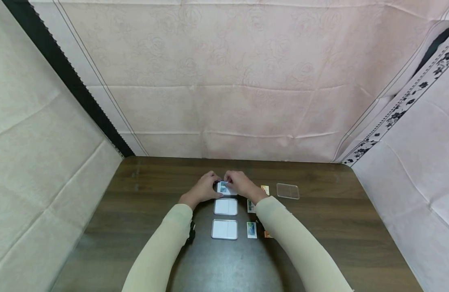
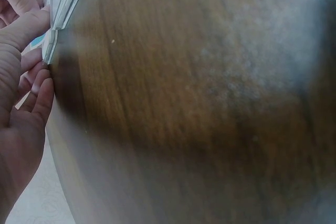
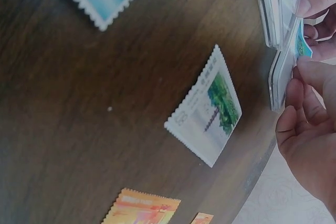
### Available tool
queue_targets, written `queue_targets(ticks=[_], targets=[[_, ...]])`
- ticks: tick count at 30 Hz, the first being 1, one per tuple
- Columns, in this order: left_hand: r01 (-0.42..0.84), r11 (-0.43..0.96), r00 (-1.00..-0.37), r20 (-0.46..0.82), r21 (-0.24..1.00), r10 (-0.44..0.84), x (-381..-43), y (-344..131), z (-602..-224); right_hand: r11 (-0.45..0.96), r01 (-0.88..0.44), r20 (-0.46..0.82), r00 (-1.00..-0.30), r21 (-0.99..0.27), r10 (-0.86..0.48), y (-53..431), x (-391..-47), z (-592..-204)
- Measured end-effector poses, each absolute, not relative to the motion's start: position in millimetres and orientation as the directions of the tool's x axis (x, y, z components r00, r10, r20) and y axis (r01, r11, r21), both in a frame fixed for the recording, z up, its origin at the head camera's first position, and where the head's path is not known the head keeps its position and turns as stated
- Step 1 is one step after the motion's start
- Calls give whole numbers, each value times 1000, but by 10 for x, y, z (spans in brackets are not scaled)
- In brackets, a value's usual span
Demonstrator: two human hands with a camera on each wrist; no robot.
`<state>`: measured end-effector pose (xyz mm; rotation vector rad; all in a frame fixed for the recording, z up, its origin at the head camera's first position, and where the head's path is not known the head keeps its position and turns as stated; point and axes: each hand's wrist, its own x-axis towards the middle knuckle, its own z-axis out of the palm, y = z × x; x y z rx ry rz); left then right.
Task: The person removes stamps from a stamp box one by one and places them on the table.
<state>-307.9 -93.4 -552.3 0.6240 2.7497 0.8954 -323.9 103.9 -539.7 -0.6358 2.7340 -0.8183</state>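
Note:
At the far end of a column of flat clear plastic cases, my left hand [image 1: 205, 187] grips the left side of the farthest case [image 1: 229, 192], thumb at its near edge. A blue postage stamp [image 1: 223, 187] lies over the left part of that case. My right hand [image 1: 240, 183] reaches in from the right, its fingertips pinching at the stamp's upper edge. In the right wrist view a blue and green corner of the stamp [image 3: 303, 46] shows between the hands; the rest is hidden by fingers. Two more cases, a middle one [image 1: 226, 207] and a near one [image 1: 224, 229], lie closer.
Right of the cases lie loose stamps: a green and white one [image 3: 212, 111], a blue one [image 1: 251, 230], a yellow one [image 1: 265, 189] and an orange one [image 1: 268, 234] partly under the right sleeve. A clear plastic lid [image 1: 288, 191] rests farther right on the wooden table [image 1: 319, 227].

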Motion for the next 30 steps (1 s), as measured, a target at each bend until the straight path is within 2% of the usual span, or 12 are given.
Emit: queue_targets(ticks=[9, 30], targets=[[327, 736, -896, -52, 593, 441, -3077, -931, -5535, 755, -366, -61, -880, -544, -471, 1051, -3252, -5414], [327, 738, -896, -55, 590, 441, -3085, -939, -5514, 647, -350, 20, -888, -678, -460, 1348, -3151, -5192]])
